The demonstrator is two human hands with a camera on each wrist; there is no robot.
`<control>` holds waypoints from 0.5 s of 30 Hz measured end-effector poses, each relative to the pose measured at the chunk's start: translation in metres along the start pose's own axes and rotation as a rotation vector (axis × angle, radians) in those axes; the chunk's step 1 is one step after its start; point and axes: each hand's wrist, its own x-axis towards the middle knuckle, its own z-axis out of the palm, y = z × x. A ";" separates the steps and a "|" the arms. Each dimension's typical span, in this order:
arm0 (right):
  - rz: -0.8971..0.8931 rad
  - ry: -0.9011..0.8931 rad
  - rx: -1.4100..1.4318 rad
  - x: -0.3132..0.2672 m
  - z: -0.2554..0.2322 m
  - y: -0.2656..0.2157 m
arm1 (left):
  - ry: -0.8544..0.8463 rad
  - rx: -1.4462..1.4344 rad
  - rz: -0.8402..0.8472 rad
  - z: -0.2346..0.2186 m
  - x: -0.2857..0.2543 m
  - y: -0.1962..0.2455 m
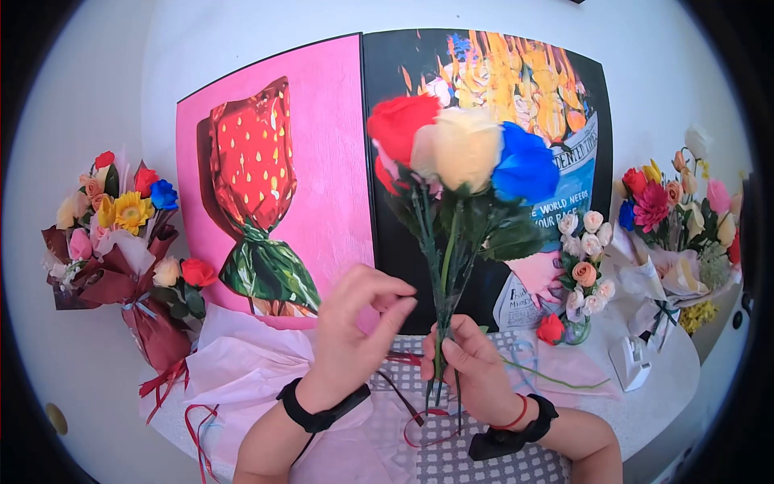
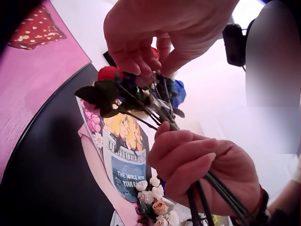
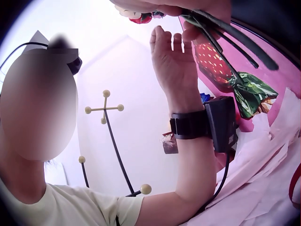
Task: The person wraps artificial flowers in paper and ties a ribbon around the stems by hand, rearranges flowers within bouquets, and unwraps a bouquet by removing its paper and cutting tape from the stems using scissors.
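My right hand (image 1: 476,367) grips a bunch of flower stems (image 1: 442,355) low down, its fingers curled round them. The bunch stands upright before me, topped by a red rose (image 1: 403,125), a cream rose (image 1: 463,149) and a blue rose (image 1: 524,165), with dark green leaves (image 1: 516,234) below. Just left of the stems is my left hand (image 1: 359,323), its fingers loosely bent and the thumb near the index finger, holding nothing visible. In the left wrist view the left hand (image 2: 162,37) overlaps the flower heads, while the right hand (image 2: 202,169) wraps the stems.
Pale pink wrapping paper (image 1: 242,355) and red ribbon (image 1: 197,436) lie at left on the table. Wrapped bouquets stand at the left (image 1: 121,242) and right (image 1: 677,218). A tape dispenser (image 1: 629,363) sits at right near small roses (image 1: 584,274). Two paintings lean behind.
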 end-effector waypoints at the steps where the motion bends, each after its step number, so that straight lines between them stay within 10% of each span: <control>1: -0.009 0.019 -0.033 0.000 0.001 0.001 | 0.004 0.035 0.033 0.005 0.001 0.008; 15: -0.102 0.130 -0.190 -0.001 0.001 0.014 | -0.026 0.334 0.031 0.017 -0.007 0.003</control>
